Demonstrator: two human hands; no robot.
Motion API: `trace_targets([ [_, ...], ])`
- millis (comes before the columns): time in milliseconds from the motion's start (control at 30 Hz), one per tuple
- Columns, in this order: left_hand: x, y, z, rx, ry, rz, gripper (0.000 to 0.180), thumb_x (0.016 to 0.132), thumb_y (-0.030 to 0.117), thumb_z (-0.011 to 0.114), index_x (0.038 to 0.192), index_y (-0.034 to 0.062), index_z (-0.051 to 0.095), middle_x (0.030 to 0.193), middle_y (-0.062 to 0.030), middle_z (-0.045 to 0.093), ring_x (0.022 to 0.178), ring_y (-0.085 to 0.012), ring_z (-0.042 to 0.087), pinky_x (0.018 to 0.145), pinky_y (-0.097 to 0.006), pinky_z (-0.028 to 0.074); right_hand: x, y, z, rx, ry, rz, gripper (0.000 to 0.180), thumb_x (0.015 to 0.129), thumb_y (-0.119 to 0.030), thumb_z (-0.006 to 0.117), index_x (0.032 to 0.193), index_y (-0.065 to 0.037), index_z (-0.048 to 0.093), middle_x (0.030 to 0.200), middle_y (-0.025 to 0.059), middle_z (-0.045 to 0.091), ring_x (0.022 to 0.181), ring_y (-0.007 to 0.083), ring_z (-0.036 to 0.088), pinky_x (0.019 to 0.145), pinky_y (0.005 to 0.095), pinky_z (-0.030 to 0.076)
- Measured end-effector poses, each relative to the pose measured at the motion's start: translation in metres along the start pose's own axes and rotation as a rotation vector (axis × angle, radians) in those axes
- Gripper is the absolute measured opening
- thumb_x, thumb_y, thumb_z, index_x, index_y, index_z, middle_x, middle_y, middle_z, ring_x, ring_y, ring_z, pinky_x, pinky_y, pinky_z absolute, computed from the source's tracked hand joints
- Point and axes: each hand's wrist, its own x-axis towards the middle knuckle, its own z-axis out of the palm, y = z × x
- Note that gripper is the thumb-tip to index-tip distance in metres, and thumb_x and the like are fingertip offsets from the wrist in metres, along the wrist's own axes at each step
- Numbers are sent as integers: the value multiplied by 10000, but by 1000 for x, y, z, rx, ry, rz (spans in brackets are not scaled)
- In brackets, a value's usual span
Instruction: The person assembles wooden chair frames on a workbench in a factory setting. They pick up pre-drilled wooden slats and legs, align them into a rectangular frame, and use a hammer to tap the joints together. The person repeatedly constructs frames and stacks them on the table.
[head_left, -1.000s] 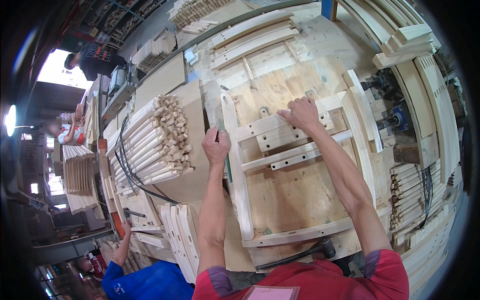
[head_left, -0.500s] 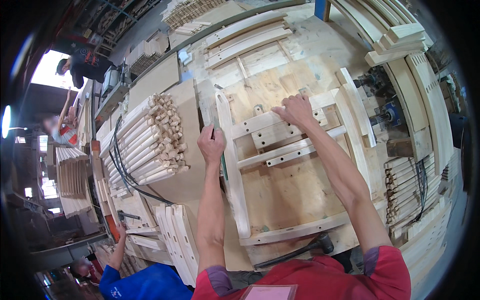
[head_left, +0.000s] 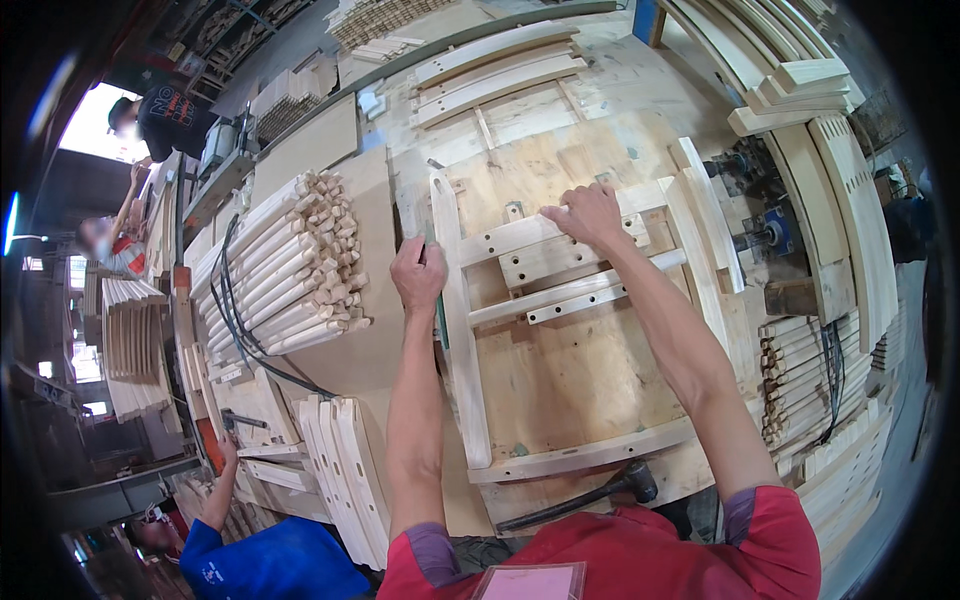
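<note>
Both hands have barely shifted over the last second. Head view: the left hand (head_left: 418, 275) curls its fingers around the wooden frame's (head_left: 560, 330) left upright, whose long axis runs away from the person. The right hand (head_left: 590, 215) presses spread fingers on the upper crossrail (head_left: 500, 240), nearer the frame's top on the tabletop (head_left: 600, 130).

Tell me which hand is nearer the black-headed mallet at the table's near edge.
Left. The left hand grips the frame's left rail, closer to the black-headed mallet; the right hand rests on the far crosspiece.
</note>
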Motion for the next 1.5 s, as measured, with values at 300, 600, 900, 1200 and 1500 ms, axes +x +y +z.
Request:
trace_targets([
  [300, 3, 6, 2, -51, 87, 41, 160, 831, 97, 633, 915, -25, 695, 765, -197, 631, 680, -387, 630, 637, -454, 507, 0, -1, -1, 17, -1, 2, 624, 905, -615, 580, 1035, -41, 787, 1017, 175, 742, 1097, 327, 629, 1119, 475, 319],
  [600, 4, 9, 0, 74, 45, -12, 155, 893, 163, 645, 881, 9, 639, 783, -217, 630, 726, -419, 635, 651, -484, 488, 1, -6, -8, 35, -39, -1, 625, 913, -611, 577, 1063, -42, 785, 1021, 177, 747, 1104, 342, 624, 1113, 468, 316],
  [900, -52, 30, -30, 183, -81, -74, 181, 941, 206, 580, 879, 39, 611, 792, -232, 643, 736, -451, 635, 652, -532, 481, -7, 10, 2, -11, 106, -84, 576, 941, -590, 555, 1020, -69, 789, 1007, 145, 745, 1065, 316, 625, 1086, 462, 335],
  [1200, -72, 38, -46, 203, -144, -124, 148, 941, 153, 590, 937, 30, 672, 853, -218, 690, 737, -438, 661, 669, -509, 518, -5, 5, 6, 7, 130, -75, 576, 921, -594, 576, 988, -63, 790, 996, 157, 739, 1065, 323, 623, 1079, 473, 338],
  [1500, -87, 28, -38, 177, -25, -53, 155, 940, 141, 622, 989, 27, 714, 911, -189, 719, 775, -399, 691, 677, -463, 542, -6, 5, 8, 18, 122, -36, 559, 917, -587, 586, 998, -73, 790, 1043, 140, 739, 1102, 312, 618, 1119, 464, 320],
])
